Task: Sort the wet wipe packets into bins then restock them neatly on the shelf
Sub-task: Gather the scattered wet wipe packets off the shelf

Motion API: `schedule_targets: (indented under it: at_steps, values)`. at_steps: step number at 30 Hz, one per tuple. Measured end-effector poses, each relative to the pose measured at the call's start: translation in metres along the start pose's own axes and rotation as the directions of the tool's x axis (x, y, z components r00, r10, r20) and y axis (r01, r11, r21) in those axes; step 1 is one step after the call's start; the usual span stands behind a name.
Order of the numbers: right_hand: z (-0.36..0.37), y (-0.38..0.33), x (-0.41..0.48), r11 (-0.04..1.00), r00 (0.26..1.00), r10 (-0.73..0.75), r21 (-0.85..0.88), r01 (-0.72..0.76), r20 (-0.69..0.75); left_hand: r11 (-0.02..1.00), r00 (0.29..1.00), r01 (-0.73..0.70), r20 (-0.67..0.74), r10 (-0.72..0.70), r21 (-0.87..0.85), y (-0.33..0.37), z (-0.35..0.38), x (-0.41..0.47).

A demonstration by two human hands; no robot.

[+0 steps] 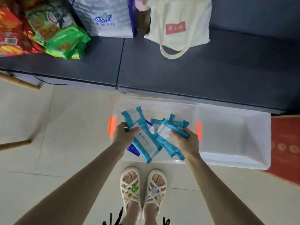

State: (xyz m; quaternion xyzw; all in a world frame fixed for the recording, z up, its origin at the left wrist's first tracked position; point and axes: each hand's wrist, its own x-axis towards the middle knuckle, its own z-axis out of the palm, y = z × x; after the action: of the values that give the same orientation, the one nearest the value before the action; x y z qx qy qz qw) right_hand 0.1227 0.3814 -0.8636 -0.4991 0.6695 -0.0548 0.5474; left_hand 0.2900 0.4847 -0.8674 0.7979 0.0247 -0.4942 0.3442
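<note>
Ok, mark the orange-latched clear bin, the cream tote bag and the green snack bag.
clear bin (155,103): head view, far rim.
cream tote bag (191,17): head view, front panel.
green snack bag (65,40): head view, front face.

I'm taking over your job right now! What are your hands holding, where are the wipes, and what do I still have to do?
Left hand grips a bunch of teal wipe packets; right hand grips a second teal bunch. Both are held above the clear bin with orange latches, where something dark blue lies, maybe another packet. The bin to its right looks bare. No wipe packets show on the dark shelf, only bags and snack packs. Left to do: finish sorting into the bins, then restock the shelf neatly.
</note>
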Motion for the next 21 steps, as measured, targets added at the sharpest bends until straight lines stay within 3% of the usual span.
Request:
schedule_targets:
  at_steps: [7, 13, 18, 21]
  values:
    - [0.035, 0.063, 0.085, 0.993, 0.996, 0.016, -0.115, -0.006, 0.085, 0.987, 0.999, 0.039, -0.008, -0.038, 0.153, -0.051, 0.038, 0.09]
    - [0.031, 0.059, 0.087, 0.928, 0.979, 0.083, -0.373, -0.008, 0.184, 0.928, 0.998, 0.02, 0.041, -0.038, 0.371, -0.053, 0.029, 0.079]
    - [-0.023, -0.014, 0.027, 0.787, 0.972, 0.022, -0.604, 0.126, 0.232, 0.833, 0.984, -0.158, 0.155, 0.088, 0.531, 0.011, 0.006, -0.002]
    - [-0.066, -0.086, -0.031, 0.736, 0.962, -0.072, -0.637, 0.23, 0.265, 0.684, 0.93, -0.366, 0.275, 0.244, 0.631, 0.075, -0.012, -0.076]
